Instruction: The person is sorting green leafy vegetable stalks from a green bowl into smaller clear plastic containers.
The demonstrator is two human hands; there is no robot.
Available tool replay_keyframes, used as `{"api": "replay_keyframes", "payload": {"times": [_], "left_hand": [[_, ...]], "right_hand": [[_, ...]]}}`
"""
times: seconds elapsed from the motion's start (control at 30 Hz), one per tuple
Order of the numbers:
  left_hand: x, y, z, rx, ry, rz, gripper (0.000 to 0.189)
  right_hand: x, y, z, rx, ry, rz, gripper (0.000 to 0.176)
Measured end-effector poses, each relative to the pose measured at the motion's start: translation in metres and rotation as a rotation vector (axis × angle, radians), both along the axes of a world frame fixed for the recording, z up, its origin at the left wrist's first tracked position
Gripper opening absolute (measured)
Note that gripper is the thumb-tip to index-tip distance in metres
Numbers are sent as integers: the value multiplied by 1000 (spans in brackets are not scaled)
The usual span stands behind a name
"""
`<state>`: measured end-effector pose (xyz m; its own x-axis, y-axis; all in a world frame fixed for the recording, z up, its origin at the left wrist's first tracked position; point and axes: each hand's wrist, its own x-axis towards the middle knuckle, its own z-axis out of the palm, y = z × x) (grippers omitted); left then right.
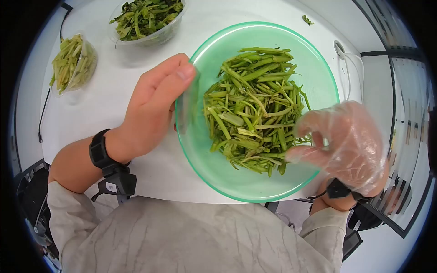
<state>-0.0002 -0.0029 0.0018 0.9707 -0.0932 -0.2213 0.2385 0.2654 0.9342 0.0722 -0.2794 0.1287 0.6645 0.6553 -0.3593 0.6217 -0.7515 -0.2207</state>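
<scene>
A large translucent green bowl (218, 175) holds a heap of cut green stems (255, 109). My bare left hand (152, 100) grips the bowl's left rim, thumb on top and fingers outside. Over the right part of the bowl is my right hand (341, 141), in a clear plastic glove. Its thumb and fingers are curved and apart at the right edge of the stems, with a gap between them and nothing visible held there.
At the upper left, a clear container (157, 36) holds leafy greens, and a smaller one (88, 66) holds pale stems. A leaf scrap (307, 20) lies behind the bowl. A white cable (348, 68) runs along the right side of the white table (109, 91).
</scene>
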Motion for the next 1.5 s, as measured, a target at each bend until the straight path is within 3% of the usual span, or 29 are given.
{"api": "replay_keyframes", "payload": {"times": [0.1, 0.2, 0.27, 0.4, 0.57, 0.7, 0.93, 1.03, 1.2, 1.5], "left_hand": [[0, -2, -1, -8, -6, 22, 30], [1, 0, -2, 11, -6, 10, 31], [0, 1, -2, 50, -11, -9, 33], [0, 1, 2, 55, -29, -28, 34], [0, 2, 0, 21, -18, -48, 33], [1, 0, 3, 2, 4, -49, 33], [0, 1, 3, 13, 16, -57, 33], [0, 3, 2, -12, 13, -64, 33], [-1, 3, 4, -30, 4, -85, 33], [0, 7, 12, 1, -14, -131, 33]], "right_hand": [[-5, 5, -12, 39, -134, 103, 20], [3, 7, -8, 38, -7, 119, 12], [8, 5, 4, 178, 177, -15, 9], [23, -2, 1, 509, 362, -149, 20], [33, 12, -26, 853, 403, -376, 19], [41, 21, -36, 940, 375, -390, 18], [51, 37, -29, 698, 72, -337, 6], [57, 48, -20, 585, -148, -167, 9], [60, 44, -9, 89, -518, 113, 14], [46, 42, -8, 61, -588, 278, 14]]}}
